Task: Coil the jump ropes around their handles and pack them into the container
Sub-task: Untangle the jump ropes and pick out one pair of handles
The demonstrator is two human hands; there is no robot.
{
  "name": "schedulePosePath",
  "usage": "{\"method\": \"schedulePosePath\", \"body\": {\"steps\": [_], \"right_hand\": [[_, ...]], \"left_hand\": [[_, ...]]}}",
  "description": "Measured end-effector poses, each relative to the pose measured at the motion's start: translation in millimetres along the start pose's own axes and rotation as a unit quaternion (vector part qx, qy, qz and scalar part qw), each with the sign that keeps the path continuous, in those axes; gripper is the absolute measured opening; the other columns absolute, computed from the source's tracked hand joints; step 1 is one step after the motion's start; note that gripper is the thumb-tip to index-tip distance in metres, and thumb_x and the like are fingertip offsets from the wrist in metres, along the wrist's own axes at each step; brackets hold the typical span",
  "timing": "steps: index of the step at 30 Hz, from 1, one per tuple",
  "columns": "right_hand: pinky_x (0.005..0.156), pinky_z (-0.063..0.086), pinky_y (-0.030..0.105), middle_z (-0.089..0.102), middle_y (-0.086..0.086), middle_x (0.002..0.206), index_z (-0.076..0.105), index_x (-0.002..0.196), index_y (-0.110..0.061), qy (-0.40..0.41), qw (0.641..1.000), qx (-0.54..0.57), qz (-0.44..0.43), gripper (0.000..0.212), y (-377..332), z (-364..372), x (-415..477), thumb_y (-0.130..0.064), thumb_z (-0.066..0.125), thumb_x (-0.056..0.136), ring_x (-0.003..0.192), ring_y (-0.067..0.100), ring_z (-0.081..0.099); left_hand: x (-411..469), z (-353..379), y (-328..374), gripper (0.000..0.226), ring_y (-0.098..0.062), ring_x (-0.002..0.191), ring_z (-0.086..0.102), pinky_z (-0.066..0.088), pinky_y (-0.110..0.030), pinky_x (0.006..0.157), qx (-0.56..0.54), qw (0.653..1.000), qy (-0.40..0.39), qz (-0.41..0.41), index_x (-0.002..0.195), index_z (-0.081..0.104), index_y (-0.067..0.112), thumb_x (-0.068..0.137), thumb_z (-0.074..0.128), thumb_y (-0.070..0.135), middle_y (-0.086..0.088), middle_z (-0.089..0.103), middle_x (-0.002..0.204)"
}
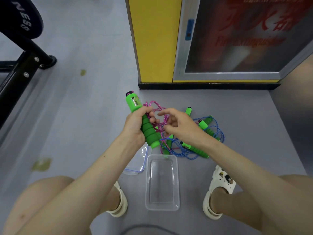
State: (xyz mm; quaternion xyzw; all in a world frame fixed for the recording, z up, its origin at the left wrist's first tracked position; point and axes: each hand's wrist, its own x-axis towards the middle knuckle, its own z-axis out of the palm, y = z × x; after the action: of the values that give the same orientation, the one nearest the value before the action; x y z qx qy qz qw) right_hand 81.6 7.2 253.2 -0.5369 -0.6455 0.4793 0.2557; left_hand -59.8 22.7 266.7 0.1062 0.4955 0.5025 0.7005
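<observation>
One container (146,184): clear, open, near on floor; lid (135,168) beside, left.
Left hand (135,126): gripped green handle (149,131).
Right hand (179,126): fingers loose at pink rope (155,106).
Beyond: tangled blue rope (188,156).

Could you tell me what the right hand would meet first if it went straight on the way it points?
Probably the pink rope looped just ahead of the right hand, then the left hand gripping the green handle; depth is unclear from this one view.

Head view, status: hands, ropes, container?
Left hand grips green handle. Right hand at pink rope, grip unclear. Container empty, lid off beside it. Blue rope tangled on floor behind.
</observation>
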Motion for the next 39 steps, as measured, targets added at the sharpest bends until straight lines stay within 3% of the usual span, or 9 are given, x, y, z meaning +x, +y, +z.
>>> {"method": "schedulePosePath", "body": {"steps": [5,9,14,19,21,25,28,33,39], "right_hand": [[0.056,0.038,0.021,0.051,0.002,0.063,0.068,0.103,-0.02,0.025,0.995,-0.086,-0.035,0.016,2,-4,-2,-0.013,0.062,0.089,0.057,0.01,0.044],[0.061,0.046,0.025,0.065,-0.002,0.071,0.072,0.092,-0.012,0.042,0.993,-0.101,-0.031,0.016,-4,-8,-1,-0.019,0.057,0.094,0.063,0.008,0.057],[0.057,0.041,0.026,0.041,0.001,0.052,0.055,0.076,-0.007,-0.113,0.962,0.182,0.166,0.032,-10,-17,-2,-0.021,0.042,0.102,0.045,0.012,0.045],[0.075,0.043,0.015,0.066,0.001,0.101,0.06,0.095,-0.026,-0.106,0.989,0.042,0.095,0.023,-12,-3,-6,-0.042,0.045,0.097,0.085,0.01,0.066],[0.078,0.046,0.016,0.064,0.001,0.108,0.056,0.103,-0.025,-0.092,0.99,0.077,0.079,0.019,-11,-5,-7,-0.038,0.059,0.09,0.086,0.012,0.069],[0.078,0.051,0.023,0.068,-0.002,0.09,0.066,0.093,-0.014,-0.062,0.995,0.053,0.055,0.019,-8,1,-7,-0.025,0.075,0.08,0.086,0.015,0.064],[0.087,0.053,0.031,0.07,-0.002,0.096,0.067,0.098,-0.018,-0.053,0.995,0.069,0.055,0.021,-4,6,-6,-0.026,0.075,0.08,0.095,0.016,0.065],[0.092,0.048,0.022,0.068,-0.002,0.105,0.066,0.109,-0.012,-0.001,0.997,0.067,0.046,0.029,2,9,-2,-0.021,0.073,0.082,0.101,0.01,0.062],[0.085,0.051,0.019,0.073,0.0,0.096,0.069,0.095,-0.019,0.003,0.968,0.245,0.062,0.014,2,25,-5,-0.01,0.069,0.084,0.09,0.005,0.067]], "left_hand": [[3,-9,5,0.019,-0.011,0.037,0.038,0.042,-0.024,0.048,0.056,0.996,0.018,0.061,0.071,0.048,0.009,0.086,0.055,-0.002,-0.003,0.049,0.053],[-1,-9,7,0.018,-0.013,0.039,0.039,0.04,-0.028,0.051,0.127,0.986,-0.001,0.107,0.071,0.05,0.008,0.084,0.057,-0.001,-0.003,0.049,0.055],[-3,-4,18,0.021,-0.011,0.038,0.036,0.039,-0.021,0.044,0.052,0.992,-0.039,0.11,0.071,0.048,0.01,0.087,0.055,-0.001,-0.002,0.049,0.054],[5,-11,19,0.019,-0.008,0.037,0.039,0.039,-0.018,0.041,-0.028,0.998,-0.012,0.056,0.074,0.048,0.013,0.089,0.054,0.003,0.001,0.049,0.053],[6,-13,17,0.019,-0.007,0.037,0.039,0.04,-0.018,0.041,-0.044,0.998,-0.006,0.035,0.074,0.047,0.013,0.089,0.053,0.004,0.002,0.048,0.053],[6,-9,11,0.018,-0.007,0.037,0.042,0.041,-0.017,0.041,-0.049,0.999,-0.012,0.02,0.073,0.048,0.012,0.089,0.053,0.004,0.002,0.049,0.052],[6,-9,12,0.016,-0.008,0.039,0.044,0.043,-0.018,0.043,-0.064,0.998,-0.018,0.017,0.075,0.05,0.011,0.089,0.053,0.004,0.001,0.05,0.053],[2,-6,14,0.014,-0.008,0.04,0.045,0.044,-0.018,0.044,-0.091,0.995,-0.05,0.005,0.076,0.052,0.008,0.09,0.053,0.004,0.001,0.051,0.054],[-4,-1,7,0.019,-0.012,0.044,0.054,0.055,-0.032,0.064,-0.101,0.993,-0.057,-0.008,0.071,0.054,0.011,0.09,0.056,0.012,0.0,0.053,0.052]]}}
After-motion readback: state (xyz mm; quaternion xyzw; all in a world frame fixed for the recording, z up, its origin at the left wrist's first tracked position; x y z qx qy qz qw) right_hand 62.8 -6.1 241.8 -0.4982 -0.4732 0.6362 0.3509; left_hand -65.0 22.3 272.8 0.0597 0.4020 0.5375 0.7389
